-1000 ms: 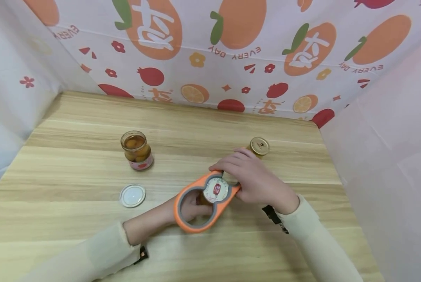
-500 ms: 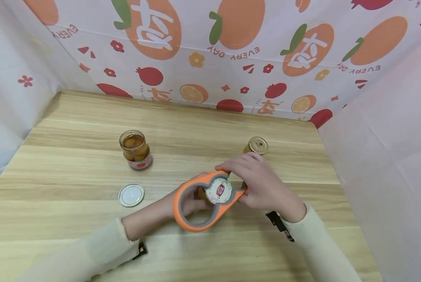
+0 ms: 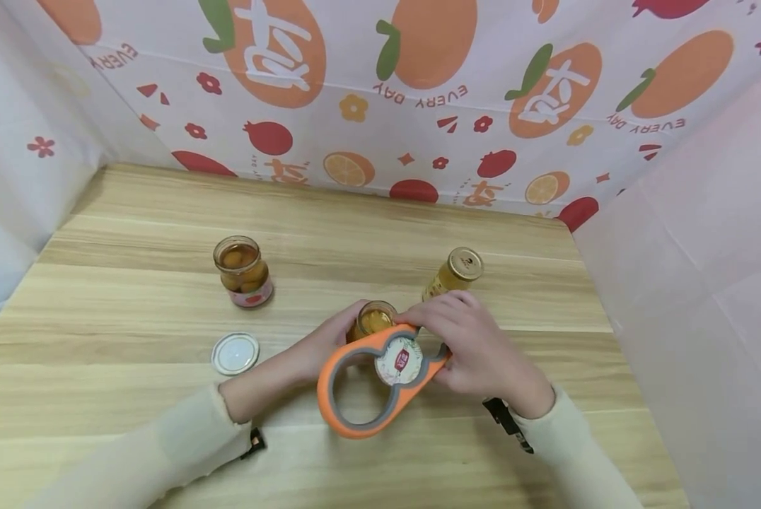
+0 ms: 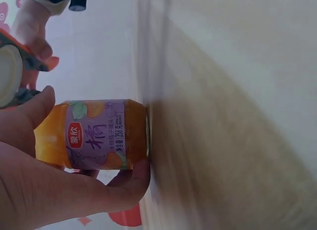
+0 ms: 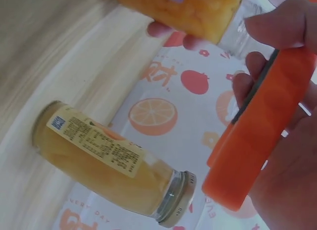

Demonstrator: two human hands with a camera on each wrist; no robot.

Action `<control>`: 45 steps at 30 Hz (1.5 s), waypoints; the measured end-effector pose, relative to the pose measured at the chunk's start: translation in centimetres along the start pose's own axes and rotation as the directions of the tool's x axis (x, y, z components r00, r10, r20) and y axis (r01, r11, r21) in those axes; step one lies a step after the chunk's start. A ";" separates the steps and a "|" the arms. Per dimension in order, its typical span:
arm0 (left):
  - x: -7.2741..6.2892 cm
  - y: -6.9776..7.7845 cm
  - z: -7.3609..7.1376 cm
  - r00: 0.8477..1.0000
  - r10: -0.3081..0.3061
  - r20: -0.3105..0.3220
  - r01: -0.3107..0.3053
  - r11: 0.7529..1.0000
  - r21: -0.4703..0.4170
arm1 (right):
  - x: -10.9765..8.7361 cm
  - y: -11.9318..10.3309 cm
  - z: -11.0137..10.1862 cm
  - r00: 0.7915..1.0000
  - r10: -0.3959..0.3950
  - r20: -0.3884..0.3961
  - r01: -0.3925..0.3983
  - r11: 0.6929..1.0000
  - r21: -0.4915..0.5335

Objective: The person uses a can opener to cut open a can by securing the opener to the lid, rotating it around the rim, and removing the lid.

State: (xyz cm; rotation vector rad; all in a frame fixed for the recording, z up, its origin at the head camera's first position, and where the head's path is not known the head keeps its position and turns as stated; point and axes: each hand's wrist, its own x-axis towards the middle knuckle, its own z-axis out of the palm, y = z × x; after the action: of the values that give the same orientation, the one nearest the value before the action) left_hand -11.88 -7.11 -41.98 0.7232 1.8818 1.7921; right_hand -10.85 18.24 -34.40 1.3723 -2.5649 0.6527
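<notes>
My left hand [image 3: 320, 346] grips a glass jar of orange fruit [image 3: 375, 322], whose mouth shows uncovered in the head view. A purple label [image 4: 96, 133] wraps this jar in the left wrist view, and its base is at the tabletop. My right hand [image 3: 479, 350] holds an orange and grey jar opener [image 3: 325, 397] just in front of the jar's mouth. A printed round lid [image 3: 398, 361] sits in the opener's smaller opening, apart from the jar. Beyond my right hand stands a gold-lidded jar [image 3: 445, 279] with yellowish contents and a pale label [image 5: 101, 141].
At the left of the wooden table [image 3: 132, 297] stands an uncovered jar [image 3: 248, 277] of round brownish fruit in liquid. A white lid [image 3: 235, 353] lies in front of it. Fruit-printed cloth [image 3: 355, 92] hangs behind the table, with pale cloth at both sides.
The opener, with the lid in it, has moved off the jar toward the person, baring the jar's mouth. My right hand has shifted slightly right and nearer, uncovering more of the gold-lidded jar.
</notes>
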 end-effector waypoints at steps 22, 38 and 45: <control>2.4 0.2 -1.9 0.982 -0.158 -0.106 0.156 0.987 -0.022 | -1.4 0.3 0.7 1.000 0.016 -0.020 -0.016 1.000 0.009; 3.9 -0.1 -3.6 0.963 -0.195 -0.184 0.200 0.980 0.009 | -1.9 0.7 0.9 0.999 0.035 -0.026 -0.035 0.999 0.006; 4.2 0.0 -4.3 0.950 -0.210 -0.231 0.216 0.976 0.002 | -2.0 0.7 0.9 0.999 0.037 -0.014 -0.037 0.999 0.012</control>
State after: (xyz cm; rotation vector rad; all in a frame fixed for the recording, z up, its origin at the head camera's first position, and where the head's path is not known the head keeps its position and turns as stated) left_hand -17.92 -7.71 -41.56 0.3153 2.0470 1.7754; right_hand -10.22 19.63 -36.05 1.3211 -2.5851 0.6829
